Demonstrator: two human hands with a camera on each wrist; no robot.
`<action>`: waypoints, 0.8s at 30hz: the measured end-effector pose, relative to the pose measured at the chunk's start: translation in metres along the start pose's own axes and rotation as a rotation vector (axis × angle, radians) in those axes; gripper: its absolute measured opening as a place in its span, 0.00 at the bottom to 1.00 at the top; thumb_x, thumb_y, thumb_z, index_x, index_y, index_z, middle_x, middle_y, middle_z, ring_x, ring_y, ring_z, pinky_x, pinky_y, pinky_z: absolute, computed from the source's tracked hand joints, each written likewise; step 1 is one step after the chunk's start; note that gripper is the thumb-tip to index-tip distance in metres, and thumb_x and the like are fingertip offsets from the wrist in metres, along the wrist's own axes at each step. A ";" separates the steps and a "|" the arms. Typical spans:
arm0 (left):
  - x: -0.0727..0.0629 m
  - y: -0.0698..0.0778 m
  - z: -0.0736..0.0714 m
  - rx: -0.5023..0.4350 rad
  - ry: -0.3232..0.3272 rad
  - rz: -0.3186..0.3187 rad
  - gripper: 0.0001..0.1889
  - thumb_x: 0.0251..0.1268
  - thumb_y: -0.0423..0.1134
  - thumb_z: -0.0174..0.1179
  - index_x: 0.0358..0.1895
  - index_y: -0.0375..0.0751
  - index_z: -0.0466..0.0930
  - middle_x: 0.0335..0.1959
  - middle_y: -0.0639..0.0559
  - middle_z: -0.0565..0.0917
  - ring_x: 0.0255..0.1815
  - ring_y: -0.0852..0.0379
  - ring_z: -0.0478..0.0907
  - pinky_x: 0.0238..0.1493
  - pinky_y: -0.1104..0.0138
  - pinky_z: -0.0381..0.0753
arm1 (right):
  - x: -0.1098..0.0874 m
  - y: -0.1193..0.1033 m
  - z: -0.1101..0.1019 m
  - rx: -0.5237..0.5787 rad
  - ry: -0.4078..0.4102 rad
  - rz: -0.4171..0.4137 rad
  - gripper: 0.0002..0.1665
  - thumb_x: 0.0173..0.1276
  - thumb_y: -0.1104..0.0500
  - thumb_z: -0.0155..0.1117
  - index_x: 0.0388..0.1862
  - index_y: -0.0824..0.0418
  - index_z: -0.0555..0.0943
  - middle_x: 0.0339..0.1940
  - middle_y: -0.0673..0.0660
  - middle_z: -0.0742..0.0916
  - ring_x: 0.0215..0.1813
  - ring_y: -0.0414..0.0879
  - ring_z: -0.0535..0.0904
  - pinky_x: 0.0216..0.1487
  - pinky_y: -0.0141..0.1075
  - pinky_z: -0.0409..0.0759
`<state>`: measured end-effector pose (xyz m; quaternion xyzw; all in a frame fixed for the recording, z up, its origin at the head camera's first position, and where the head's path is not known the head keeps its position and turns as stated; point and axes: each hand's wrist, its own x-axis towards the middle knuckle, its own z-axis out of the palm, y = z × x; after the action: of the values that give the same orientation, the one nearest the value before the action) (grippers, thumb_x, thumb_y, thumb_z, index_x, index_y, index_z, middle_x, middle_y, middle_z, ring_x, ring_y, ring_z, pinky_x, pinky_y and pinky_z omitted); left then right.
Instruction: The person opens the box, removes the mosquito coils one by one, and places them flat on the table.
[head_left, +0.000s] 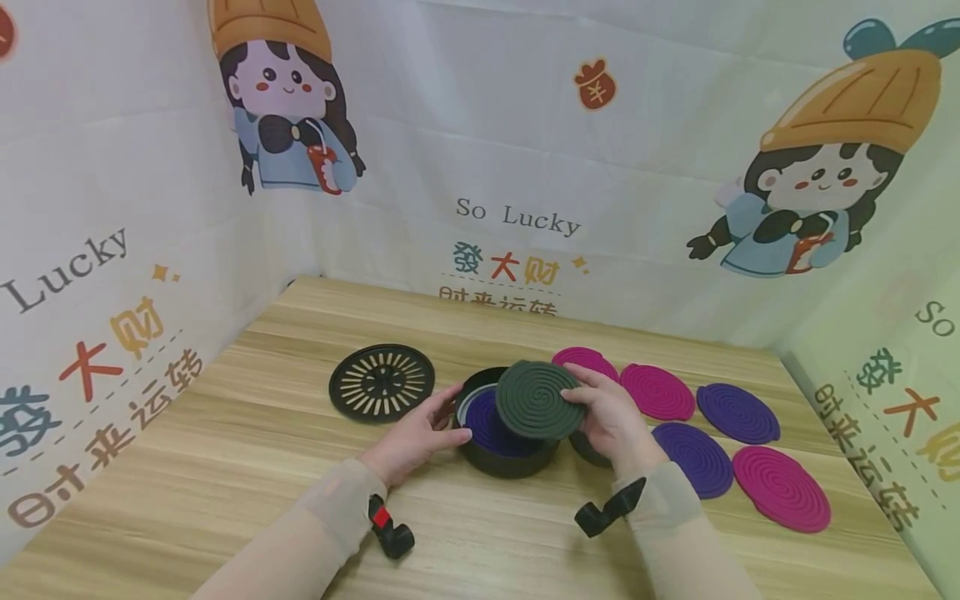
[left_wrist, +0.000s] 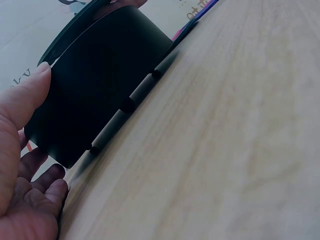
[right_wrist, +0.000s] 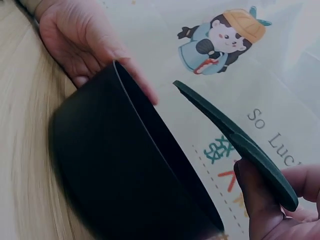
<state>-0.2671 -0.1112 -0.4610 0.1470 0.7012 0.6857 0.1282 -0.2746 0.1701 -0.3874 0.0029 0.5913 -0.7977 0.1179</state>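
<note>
My right hand [head_left: 611, 417] pinches a dark green round coaster [head_left: 536, 400] with a spiral pattern by its edge. The coaster is tilted above the right part of a black round container [head_left: 510, 467]. Inside the container lies a purple spiral coaster [head_left: 487, 425], partly covered by the green one. My left hand [head_left: 416, 437] grips the container's left side, its thumb at the rim and its fingers round the wall. In the left wrist view the thumb [left_wrist: 30, 95] rests against the dark wall. The right wrist view shows the green coaster [right_wrist: 240, 145] apart from the rim.
A black slotted round lid [head_left: 382, 383] lies left of the container. To the right, magenta coasters [head_left: 656, 392] and purple coasters [head_left: 738, 412] lie flat on the wooden table [head_left: 247, 433]. Another dark piece [head_left: 592, 448] shows partly under my right hand. A printed cloth [head_left: 450, 125] hangs behind.
</note>
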 end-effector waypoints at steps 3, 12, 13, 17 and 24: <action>0.001 -0.001 -0.001 0.006 -0.005 0.005 0.45 0.59 0.36 0.68 0.76 0.46 0.51 0.76 0.42 0.53 0.76 0.47 0.47 0.75 0.57 0.49 | -0.007 -0.003 -0.010 0.017 -0.006 0.004 0.36 0.68 0.75 0.47 0.75 0.69 0.54 0.40 0.49 0.85 0.36 0.38 0.84 0.37 0.29 0.83; 0.002 -0.002 -0.001 0.007 -0.010 0.015 0.45 0.59 0.36 0.68 0.76 0.45 0.51 0.76 0.42 0.54 0.76 0.47 0.47 0.75 0.56 0.48 | -0.025 -0.008 -0.039 0.059 0.011 0.006 0.33 0.69 0.76 0.46 0.72 0.64 0.59 0.41 0.49 0.86 0.37 0.39 0.84 0.38 0.30 0.84; 0.002 -0.002 -0.001 0.004 -0.008 0.009 0.45 0.58 0.36 0.68 0.76 0.46 0.51 0.76 0.43 0.54 0.76 0.49 0.47 0.75 0.58 0.49 | -0.027 -0.008 -0.042 0.063 0.009 0.005 0.30 0.69 0.76 0.46 0.69 0.62 0.62 0.41 0.50 0.86 0.37 0.39 0.84 0.38 0.30 0.84; 0.001 -0.001 0.000 0.004 -0.012 0.012 0.45 0.59 0.37 0.68 0.76 0.45 0.51 0.76 0.42 0.54 0.76 0.48 0.47 0.75 0.56 0.49 | -0.036 -0.007 -0.054 0.083 -0.006 -0.002 0.22 0.70 0.75 0.46 0.53 0.54 0.76 0.41 0.51 0.86 0.38 0.40 0.85 0.39 0.31 0.84; 0.000 0.000 0.000 -0.004 -0.013 0.015 0.45 0.58 0.36 0.68 0.76 0.45 0.51 0.76 0.42 0.55 0.76 0.48 0.47 0.75 0.57 0.48 | -0.047 -0.006 -0.075 0.147 -0.059 -0.007 0.26 0.71 0.75 0.45 0.46 0.47 0.82 0.45 0.51 0.85 0.41 0.41 0.84 0.41 0.31 0.84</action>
<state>-0.2672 -0.1109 -0.4610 0.1564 0.6979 0.6871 0.1281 -0.2402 0.2516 -0.3971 -0.0141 0.5276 -0.8390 0.1321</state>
